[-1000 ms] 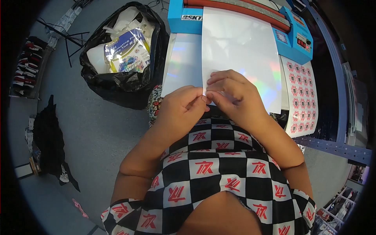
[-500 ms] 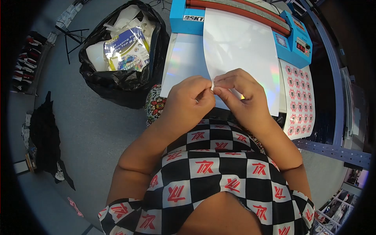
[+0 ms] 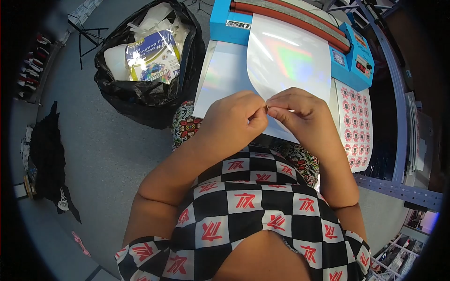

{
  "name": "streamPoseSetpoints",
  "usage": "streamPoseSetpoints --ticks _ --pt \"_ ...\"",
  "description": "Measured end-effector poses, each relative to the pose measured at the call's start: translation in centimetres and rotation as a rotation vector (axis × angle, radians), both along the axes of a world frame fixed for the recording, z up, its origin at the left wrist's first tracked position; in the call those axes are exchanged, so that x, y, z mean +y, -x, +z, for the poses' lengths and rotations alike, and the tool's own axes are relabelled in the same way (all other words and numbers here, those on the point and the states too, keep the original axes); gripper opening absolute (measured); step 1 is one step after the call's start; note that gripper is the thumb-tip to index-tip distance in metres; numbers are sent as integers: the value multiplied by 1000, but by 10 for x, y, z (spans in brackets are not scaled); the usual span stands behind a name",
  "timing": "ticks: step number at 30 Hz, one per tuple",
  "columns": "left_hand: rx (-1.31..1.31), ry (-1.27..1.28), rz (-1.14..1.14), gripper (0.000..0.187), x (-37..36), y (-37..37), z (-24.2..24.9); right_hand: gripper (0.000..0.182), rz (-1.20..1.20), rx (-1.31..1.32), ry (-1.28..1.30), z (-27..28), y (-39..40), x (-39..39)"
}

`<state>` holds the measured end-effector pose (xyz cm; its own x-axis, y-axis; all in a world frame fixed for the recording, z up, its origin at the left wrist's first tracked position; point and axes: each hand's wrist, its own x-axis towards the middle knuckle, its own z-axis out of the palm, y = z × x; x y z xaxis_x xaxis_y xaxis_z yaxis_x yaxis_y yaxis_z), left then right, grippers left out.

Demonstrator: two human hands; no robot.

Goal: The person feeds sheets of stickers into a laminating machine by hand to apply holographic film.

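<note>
Fingertips of my left hand (image 3: 240,114) and my right hand (image 3: 302,112) meet, both closed in a pinch on the near-left corner of a glossy holographic sheet (image 3: 290,58). The sheet curls up at that corner, and its far end lies at the red rollers of a blue laminator (image 3: 232,28). The pinched bit is mostly hidden by my fingers. Beneath and to the left lies another pale, rainbow-sheened sheet (image 3: 222,70).
A black trash bag (image 3: 136,105) holding a laminating film packet (image 3: 153,56) and plastic scraps stands on the floor at left. Right of the laminator hangs a sheet of red-and-black printed stickers (image 3: 355,122). A metal shelf frame (image 3: 398,117) runs along the right.
Both hands have shifted slightly right with the corner still pinched. The sheet's left edge now bows more, and rainbow glare shows across its middle.
</note>
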<state>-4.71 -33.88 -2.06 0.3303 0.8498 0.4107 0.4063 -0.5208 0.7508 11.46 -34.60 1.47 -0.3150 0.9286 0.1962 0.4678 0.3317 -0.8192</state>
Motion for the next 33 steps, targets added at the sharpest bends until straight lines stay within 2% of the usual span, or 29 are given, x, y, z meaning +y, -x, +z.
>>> streamPoseSetpoints --ticks 18,24,27,30,33 --pt "-14 -9 -53 2 2 5 -10 9 135 -15 172 -1 -6 16" --pt "-37 6 -47 4 3 5 -12 12 29 24 247 -8 -3 13" --pt "-130 -171 19 10 10 1 -11 13 -54 59 265 -13 -5 14" --pt "-139 -403 28 18 21 0 -13 11 -32 124 339 -14 -3 16" --pt "-188 -524 -59 25 29 3 -20 10 14 266 468 -17 -8 22"
